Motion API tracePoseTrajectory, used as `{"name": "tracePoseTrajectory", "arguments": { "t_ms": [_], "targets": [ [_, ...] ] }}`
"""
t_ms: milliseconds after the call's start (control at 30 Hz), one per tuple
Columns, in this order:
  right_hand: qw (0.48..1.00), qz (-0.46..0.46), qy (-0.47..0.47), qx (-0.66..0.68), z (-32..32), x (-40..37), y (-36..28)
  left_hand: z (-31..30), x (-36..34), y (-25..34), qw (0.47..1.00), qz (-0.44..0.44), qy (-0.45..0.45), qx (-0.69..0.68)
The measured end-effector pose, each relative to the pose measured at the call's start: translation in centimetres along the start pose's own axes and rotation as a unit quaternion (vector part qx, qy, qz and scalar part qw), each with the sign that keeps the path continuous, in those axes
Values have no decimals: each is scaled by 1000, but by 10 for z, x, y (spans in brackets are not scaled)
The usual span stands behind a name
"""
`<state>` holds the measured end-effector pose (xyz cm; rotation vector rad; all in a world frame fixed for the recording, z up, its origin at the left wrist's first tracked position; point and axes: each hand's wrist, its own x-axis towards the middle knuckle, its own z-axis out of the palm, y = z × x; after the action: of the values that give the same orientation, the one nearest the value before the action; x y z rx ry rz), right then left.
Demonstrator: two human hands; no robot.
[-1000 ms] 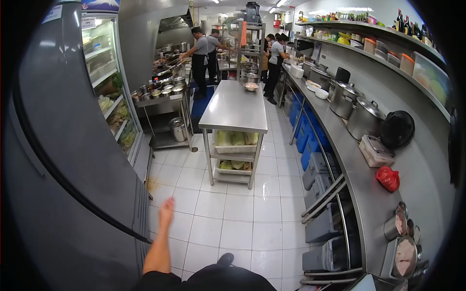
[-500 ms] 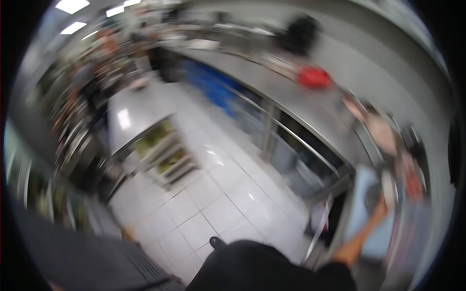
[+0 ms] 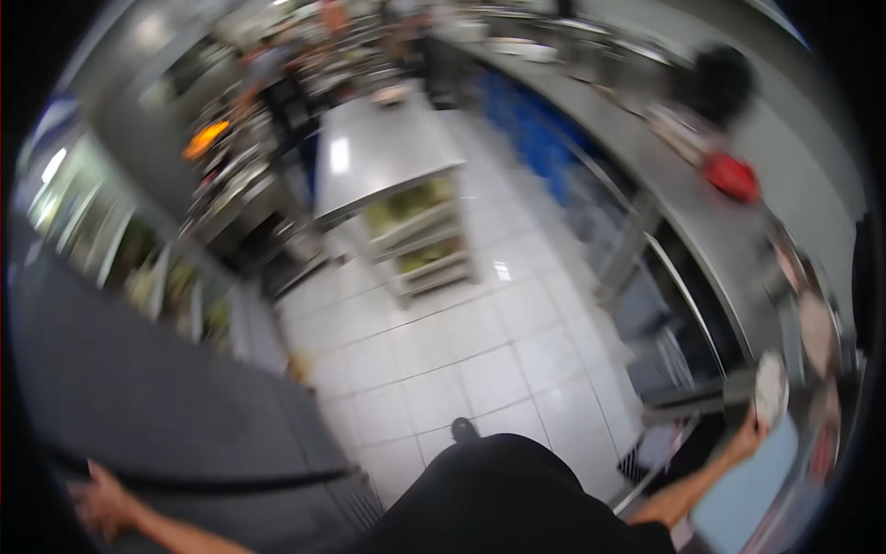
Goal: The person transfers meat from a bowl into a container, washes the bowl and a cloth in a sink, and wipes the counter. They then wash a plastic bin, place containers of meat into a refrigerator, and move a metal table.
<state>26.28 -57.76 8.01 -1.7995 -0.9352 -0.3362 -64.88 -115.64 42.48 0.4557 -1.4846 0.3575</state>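
Observation:
My right hand (image 3: 748, 438) is closed on the edge of a white oval thing (image 3: 772, 390), perhaps a small dish; blur hides its exact kind. Below that hand lies a light-blue flat surface (image 3: 752, 485), like a cutting board. At the lower left, my left hand (image 3: 103, 503) is against the dark grey cabinet (image 3: 231, 443), by a black strip (image 3: 277, 480) along it. Its fingers look spread, with nothing visible in them.
A steel table (image 3: 392, 148) with shelves of green contents stands ahead on white floor tiles (image 3: 443, 388). Along the right wall runs a steel counter (image 3: 637, 138) bearing a red item (image 3: 732, 175). Orange flame (image 3: 205, 138) shows at the stove, near a person (image 3: 277, 88).
My view has swung left. My left hand has come into view at the cabinet. My right hand has risen off the blue surface with the white oval thing.

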Motion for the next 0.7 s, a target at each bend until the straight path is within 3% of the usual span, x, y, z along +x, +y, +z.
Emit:
{"name": "tracePoseTrajectory", "arguments": {
  "t_ms": [67,133,200,267,300,400,433,467,533,600,633,700],
  "targets": [
    [994,-99,6,36,38,2,14,25,15,-22,990,12,37,139],
    [974,-218,-51,-27,57,-9,-31,22,17,-40,981,22,59,186],
    [997,13,-73,-25,91,-25,-94,-8,22,-34,989,29,23,141],
    [994,-41,-96,15,121,-42,-135,-41,32,-18,997,13,-76,8],
    [991,-61,-105,51,148,-49,-145,-23,36,-18,1000,23,-19,0],
    [975,-87,-163,124,170,-83,-220,9,45,-20,994,-73,-45,-73],
    [964,-75,-191,167,178,-94,-244,-10,53,-14,980,-124,-139,-66],
    [948,-94,-192,237,206,-103,-243,-2,56,-23,984,-115,-100,-98],
    [933,-58,-243,258,205,-128,-301,23,60,-45,987,-74,-58,-126],
    [914,-95,-253,303,246,-148,-310,45,65,-67,979,-104,-147,-93],
    [916,-89,-291,263,252,-156,-329,56,66,-79,971,-119,-192,-74],
    [892,-109,-330,291,263,-179,-368,89,68,-110,976,-92,-187,-66]
  ]
}}
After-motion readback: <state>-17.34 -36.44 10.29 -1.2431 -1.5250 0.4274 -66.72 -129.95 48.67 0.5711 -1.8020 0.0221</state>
